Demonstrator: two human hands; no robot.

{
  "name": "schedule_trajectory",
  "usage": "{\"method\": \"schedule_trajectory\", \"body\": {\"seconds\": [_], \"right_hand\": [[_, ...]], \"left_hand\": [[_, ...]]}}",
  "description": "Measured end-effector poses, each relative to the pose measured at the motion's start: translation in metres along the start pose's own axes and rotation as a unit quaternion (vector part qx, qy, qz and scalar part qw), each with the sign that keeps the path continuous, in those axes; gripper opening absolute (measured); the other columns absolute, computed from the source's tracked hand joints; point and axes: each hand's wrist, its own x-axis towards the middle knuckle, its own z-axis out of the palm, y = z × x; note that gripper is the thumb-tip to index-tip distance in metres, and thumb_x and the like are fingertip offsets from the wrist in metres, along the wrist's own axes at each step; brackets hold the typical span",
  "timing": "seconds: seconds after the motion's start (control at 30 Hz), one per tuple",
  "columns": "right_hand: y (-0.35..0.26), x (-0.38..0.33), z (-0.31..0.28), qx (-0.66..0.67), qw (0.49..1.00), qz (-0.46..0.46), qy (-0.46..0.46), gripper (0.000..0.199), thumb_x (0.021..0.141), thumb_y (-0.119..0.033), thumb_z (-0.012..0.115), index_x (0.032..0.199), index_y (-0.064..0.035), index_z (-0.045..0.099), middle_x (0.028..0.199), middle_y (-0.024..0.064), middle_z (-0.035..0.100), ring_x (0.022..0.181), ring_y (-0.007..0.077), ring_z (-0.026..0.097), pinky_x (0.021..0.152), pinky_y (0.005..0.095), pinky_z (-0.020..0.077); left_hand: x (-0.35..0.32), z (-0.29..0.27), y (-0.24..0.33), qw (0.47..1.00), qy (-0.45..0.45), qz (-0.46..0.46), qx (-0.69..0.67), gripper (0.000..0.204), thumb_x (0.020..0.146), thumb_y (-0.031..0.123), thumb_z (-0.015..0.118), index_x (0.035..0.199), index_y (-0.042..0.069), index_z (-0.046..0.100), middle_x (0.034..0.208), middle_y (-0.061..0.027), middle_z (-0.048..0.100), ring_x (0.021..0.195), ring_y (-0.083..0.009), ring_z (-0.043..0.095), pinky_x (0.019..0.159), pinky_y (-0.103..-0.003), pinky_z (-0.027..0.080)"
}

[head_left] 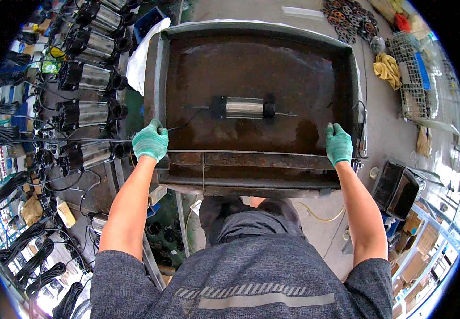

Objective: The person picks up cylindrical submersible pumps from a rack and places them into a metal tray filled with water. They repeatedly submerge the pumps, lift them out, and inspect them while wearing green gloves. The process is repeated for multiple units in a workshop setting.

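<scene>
In front of me is a rectangular, dark, rusty metal tank (158, 80), with what looks like wet or liquid-covered metal inside. A steel motor-like cylinder (244, 108) with black ends lies sideways near its middle. A thin rod sticks out of its right end, and a dark cable leads from its left. My left hand (151, 142), in a green glove, is closed on the tank's near left corner. At the near right side, my right hand (339, 144), gloved the same, is closed over the edge. The rims hide part of the fingers of both hands.
Several similar steel-and-black pump units (93, 76) stand in a row at left, with coiled black cables (7, 194). A taut black cable (76, 141) reaches toward my left hand. At right are a black bin (395, 189), a wire basket (408, 77) and a yellow cloth (387, 70).
</scene>
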Motion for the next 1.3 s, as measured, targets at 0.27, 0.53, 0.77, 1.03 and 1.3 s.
{"method": "schedule_trajectory", "body": {"seconds": [0.27, 0.53, 0.77, 1.03, 1.3], "right_hand": [[-0.002, 0.000, -0.002, -0.004, 1.000, 0.014, -0.010, 0.041, 0.105, -0.046, 0.047, 0.106, -0.0102, 0.069, 0.100, 0.0250, 0.071, 0.096, 0.0496, 0.065, 0.080, 0.0580, 0.0514], [-0.004, -0.001, -0.003, -0.007, 1.000, 0.014, -0.007, 0.040, 0.104, -0.046, 0.049, 0.106, -0.0110, 0.069, 0.100, 0.0251, 0.071, 0.096, 0.0489, 0.066, 0.081, 0.0575, 0.0520], [-0.002, 0.000, -0.001, -0.004, 1.000, 0.015, -0.010, 0.041, 0.104, -0.046, 0.048, 0.105, -0.0107, 0.069, 0.100, 0.0248, 0.071, 0.096, 0.0489, 0.066, 0.080, 0.0578, 0.0520], [-0.001, 0.000, -0.001, 0.004, 1.000, 0.017, 0.002, 0.043, 0.105, -0.047, 0.046, 0.104, -0.0109, 0.068, 0.100, 0.0243, 0.071, 0.096, 0.0491, 0.066, 0.081, 0.0581, 0.0522], [-0.007, -0.001, -0.011, 0.021, 0.999, 0.029, -0.015, 0.041, 0.105, -0.046, 0.046, 0.104, -0.0106, 0.067, 0.100, 0.0222, 0.072, 0.096, 0.0471, 0.067, 0.082, 0.0566, 0.0531]], "left_hand": [[-0.001, -0.002, 0.002, 1.000, 0.002, 0.000, 0.000, 0.021, 0.092, 0.029, 0.058, 0.099, 0.014, 0.070, 0.090, -0.0187, 0.074, 0.088, -0.0419, 0.070, 0.079, -0.052, 0.054], [-0.001, -0.001, 0.001, 1.000, 0.005, -0.001, -0.009, 0.020, 0.091, 0.028, 0.059, 0.097, 0.014, 0.070, 0.090, -0.0182, 0.074, 0.088, -0.0417, 0.070, 0.079, -0.052, 0.054], [-0.001, 0.002, 0.001, 1.000, 0.013, -0.002, -0.002, 0.019, 0.090, 0.027, 0.059, 0.097, 0.014, 0.070, 0.089, -0.0177, 0.074, 0.087, -0.0418, 0.070, 0.080, -0.052, 0.054], [0.000, 0.015, -0.007, 0.994, 0.094, 0.053, -0.034, 0.020, 0.088, 0.025, 0.063, 0.103, 0.012, 0.068, 0.102, -0.0173, 0.072, 0.093, -0.0402, 0.068, 0.085, -0.051, 0.052], [-0.001, 0.011, 0.016, 0.969, 0.158, 0.187, 0.029, 0.033, 0.082, 0.018, 0.069, 0.114, 0.010, 0.066, 0.111, -0.0156, 0.066, 0.106, -0.0361, 0.062, 0.092, -0.050, 0.047]]}}
